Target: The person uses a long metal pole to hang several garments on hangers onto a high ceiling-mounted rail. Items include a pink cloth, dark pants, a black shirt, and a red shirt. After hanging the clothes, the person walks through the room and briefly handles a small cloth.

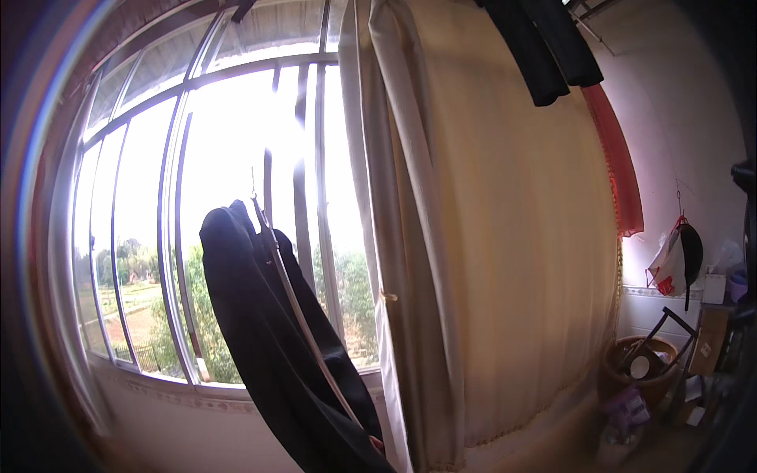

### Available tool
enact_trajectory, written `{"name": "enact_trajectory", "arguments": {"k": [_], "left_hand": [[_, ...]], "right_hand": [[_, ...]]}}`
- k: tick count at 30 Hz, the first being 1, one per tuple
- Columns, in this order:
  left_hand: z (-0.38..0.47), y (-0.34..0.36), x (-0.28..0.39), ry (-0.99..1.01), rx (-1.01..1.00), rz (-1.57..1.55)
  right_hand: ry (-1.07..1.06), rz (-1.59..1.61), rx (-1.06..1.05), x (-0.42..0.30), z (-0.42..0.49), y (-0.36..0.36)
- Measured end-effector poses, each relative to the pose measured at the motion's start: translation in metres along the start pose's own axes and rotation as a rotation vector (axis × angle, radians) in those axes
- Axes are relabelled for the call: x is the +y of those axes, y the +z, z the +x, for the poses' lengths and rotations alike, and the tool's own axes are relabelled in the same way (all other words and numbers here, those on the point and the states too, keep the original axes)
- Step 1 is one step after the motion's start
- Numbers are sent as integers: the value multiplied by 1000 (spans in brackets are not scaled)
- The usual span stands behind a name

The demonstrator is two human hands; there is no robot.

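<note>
A long clothes pole (pixel 313 337) slants up from the bottom centre before the window. A black garment (pixel 260 331) hangs around its upper part, with folds on both sides. Near the pole's tip, a thin metal hanger hook (pixel 253 184) sticks up above the cloth. Only a bit of my right hand (pixel 377 443) shows, low on the pole's line and partly covered by the black cloth; it appears to grip the pole. My left hand is out of view.
Sliding windows (pixel 225 148) fill the left side. A beige curtain (pixel 520 254) hangs to the right. Two dark fabric legs (pixel 541 53) dangle overhead. At the lower right stand a brown pot (pixel 615 378) holding odds and ends, a purple packet (pixel 630 408) and boxes (pixel 709 337).
</note>
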State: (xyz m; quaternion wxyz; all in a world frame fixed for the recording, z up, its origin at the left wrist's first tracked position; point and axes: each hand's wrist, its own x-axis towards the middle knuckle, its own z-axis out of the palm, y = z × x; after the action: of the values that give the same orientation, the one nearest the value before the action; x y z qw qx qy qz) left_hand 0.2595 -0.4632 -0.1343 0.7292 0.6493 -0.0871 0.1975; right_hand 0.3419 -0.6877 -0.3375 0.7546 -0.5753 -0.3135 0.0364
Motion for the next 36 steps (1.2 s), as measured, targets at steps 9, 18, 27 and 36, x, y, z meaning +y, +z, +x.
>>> {"name": "enact_trajectory", "arguments": {"k": [9,18,27,36], "left_hand": [[4,-22,24,11,44,-36],[8,-21,51,16,53,-52],[-39,-23,48,140,100,75],[-84,-56,59,81,268,179]], "right_hand": [[-29,19,-83,-7,8,0],[-42,57,-153,0,18,14],[-50,100,-244,5,29,40],[-87,132,-307,20,23,64]]}}
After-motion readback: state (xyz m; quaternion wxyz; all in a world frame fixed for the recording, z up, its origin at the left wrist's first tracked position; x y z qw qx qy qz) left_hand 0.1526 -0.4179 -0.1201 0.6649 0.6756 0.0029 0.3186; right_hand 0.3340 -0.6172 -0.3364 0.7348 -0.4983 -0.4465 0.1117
